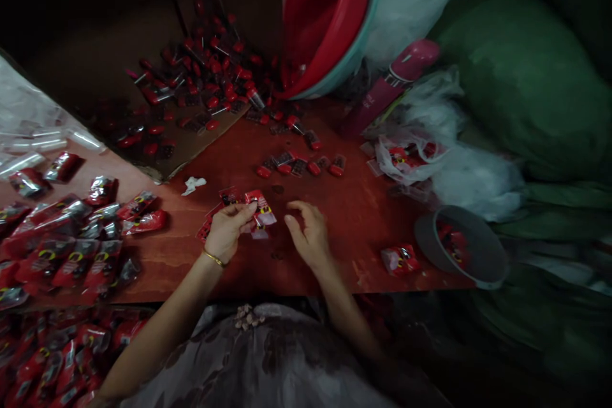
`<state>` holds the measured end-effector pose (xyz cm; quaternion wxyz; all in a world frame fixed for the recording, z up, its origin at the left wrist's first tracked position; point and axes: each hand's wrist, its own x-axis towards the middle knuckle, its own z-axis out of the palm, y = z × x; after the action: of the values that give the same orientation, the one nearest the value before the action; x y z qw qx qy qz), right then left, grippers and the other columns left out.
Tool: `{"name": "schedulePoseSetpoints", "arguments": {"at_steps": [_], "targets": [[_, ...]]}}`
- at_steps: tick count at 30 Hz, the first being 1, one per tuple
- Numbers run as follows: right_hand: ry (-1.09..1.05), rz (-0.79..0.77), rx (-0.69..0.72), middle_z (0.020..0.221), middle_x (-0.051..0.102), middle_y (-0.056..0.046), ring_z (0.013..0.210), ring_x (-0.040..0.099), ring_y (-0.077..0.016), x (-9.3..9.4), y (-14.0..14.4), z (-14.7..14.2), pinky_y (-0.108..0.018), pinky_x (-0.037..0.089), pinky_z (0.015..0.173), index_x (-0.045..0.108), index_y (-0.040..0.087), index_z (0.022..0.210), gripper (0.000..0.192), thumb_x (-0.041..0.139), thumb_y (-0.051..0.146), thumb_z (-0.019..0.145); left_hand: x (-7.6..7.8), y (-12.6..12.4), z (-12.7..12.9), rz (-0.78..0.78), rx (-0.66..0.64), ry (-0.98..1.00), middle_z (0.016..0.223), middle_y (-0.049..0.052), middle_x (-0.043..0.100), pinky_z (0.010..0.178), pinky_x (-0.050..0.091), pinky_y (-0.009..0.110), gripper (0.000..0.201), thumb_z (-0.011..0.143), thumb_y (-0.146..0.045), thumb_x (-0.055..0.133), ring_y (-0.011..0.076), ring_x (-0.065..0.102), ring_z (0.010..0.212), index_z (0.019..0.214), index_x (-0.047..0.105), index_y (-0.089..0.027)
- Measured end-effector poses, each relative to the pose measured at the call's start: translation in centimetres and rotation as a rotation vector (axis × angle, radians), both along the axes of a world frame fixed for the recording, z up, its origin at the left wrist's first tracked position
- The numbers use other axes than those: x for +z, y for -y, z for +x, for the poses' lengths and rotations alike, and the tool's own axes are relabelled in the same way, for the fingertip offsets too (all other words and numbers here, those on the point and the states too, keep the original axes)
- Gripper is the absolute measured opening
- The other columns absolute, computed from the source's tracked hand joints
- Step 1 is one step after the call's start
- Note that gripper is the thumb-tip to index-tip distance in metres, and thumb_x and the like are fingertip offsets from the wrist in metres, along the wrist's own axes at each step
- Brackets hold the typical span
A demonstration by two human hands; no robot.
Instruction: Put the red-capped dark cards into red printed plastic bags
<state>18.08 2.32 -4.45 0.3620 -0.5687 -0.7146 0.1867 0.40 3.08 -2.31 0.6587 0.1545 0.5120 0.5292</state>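
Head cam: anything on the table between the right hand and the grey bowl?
One red packet lies on the wooden table, close to the grey bowl. From the right hand to that packet the wood is bare, going by the head view.

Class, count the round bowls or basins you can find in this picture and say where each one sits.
2. A red basin leans tilted at the table's far edge, and a small grey bowl sits at the near right corner. A teal rim behind the basin may be another, nested.

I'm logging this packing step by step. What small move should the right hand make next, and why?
Probably reach forward to the loose red pieces: the right hand is open and holds nothing, while the left hand pinches a red packet.
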Motion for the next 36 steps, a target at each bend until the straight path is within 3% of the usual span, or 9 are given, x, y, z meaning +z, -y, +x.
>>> {"name": "schedulePoseSetpoints", "arguments": {"at_steps": [3,6,9,13,17,28,36], "targets": [[0.384,0.044,-0.093,0.115,0.059,-0.015,0.102,0.05,-0.029,-1.3,-0.2,3.7,-0.045,0.038,0.086,0.053,0.014,0.116,0.045,0.054,0.042,0.08,0.7,-0.3,-0.2,-0.08,0.009,0.133,0.064,0.0,0.065,0.06,0.048,0.024,0.034,0.044,-0.026,0.085,0.0107,0.059,0.056,0.065,0.062,-0.013],[0.477,0.041,-0.116,0.111,0.061,-0.016,0.095,0.054,-0.0275,-2.7,0.1,5.7,-0.043,0.042,0.081,0.056,0.013,0.112,0.036,0.047,0.034,0.084,1.0,-0.3,0.0,-0.105,-0.018,0.212,0.06,-0.002,0.063,0.066,0.049,0.027,0.032,0.048,-0.027,0.083,0.0106,0.059,0.056,0.066,0.059,-0.015],[0.277,0.03,-0.135,0.095,0.066,-0.015,0.082,0.059,-0.0235,-2.5,1.3,5.5,-0.037,0.047,0.074,0.059,0.013,0.105,0.032,0.04,0.031,0.087,1.2,-0.1,0.5,-0.102,-0.019,0.232,0.058,-0.004,0.061,0.068,0.049,0.028,0.034,0.047,-0.028,0.084,0.0097,0.058,0.054,0.064,0.057,-0.016],[-0.198,-0.233,-0.015,0.06,0.06,-0.001,0.047,0.055,-0.013,0.0,3.5,3.2,-0.025,0.046,0.051,0.059,0.016,0.101,0.031,0.037,0.035,0.09,1.4,0.3,0.8,-0.097,-0.022,0.206,0.063,-0.002,0.065,0.065,0.048,0.025,0.04,0.042,-0.03,0.086,0.0105,0.06,0.058,0.068,0.059,-0.015],[-0.465,-0.405,0.094,0.051,0.053,0.004,0.038,0.048,-0.0087,2.0,4.5,1.3,-0.02,0.041,0.041,0.062,0.017,0.092,0.031,0.041,0.04,0.087,1.6,0.6,0.8,-0.067,-0.053,0.166,0.065,0.0,0.066,0.062,0.049,0.024,0.038,0.045,-0.032,0.085,0.0103,0.06,0.058,0.067,0.06,-0.014],[-0.648,-0.588,0.144,0.057,0.058,0.002,0.033,0.04,-0.0045,1.9,4.0,-0.1,-0.018,0.042,0.038,0.062,0.016,0.084,0.035,0.047,0.048,0.083,1.9,1.3,0.9,-0.023,-0.049,0.117,0.058,-0.003,0.061,0.053,0.049,0.021,0.042,0.042,-0.035,0.085,0.0087,0.057,0.051,0.063,0.056,-0.014],[-0.553,-0.465,0.088,0.057,0.056,0.002,0.038,0.044,-0.0061,1.6,4.1,-0.2,-0.018,0.042,0.041,0.062,0.017,0.09,0.032,0.045,0.043,0.085,1.6,1.7,0.8,-0.016,-0.072,0.101,0.055,-0.004,0.059,0.053,0.048,0.021,0.045,0.04,-0.037,0.085,0.0077,0.055,0.048,0.063,0.054,-0.014]]}}
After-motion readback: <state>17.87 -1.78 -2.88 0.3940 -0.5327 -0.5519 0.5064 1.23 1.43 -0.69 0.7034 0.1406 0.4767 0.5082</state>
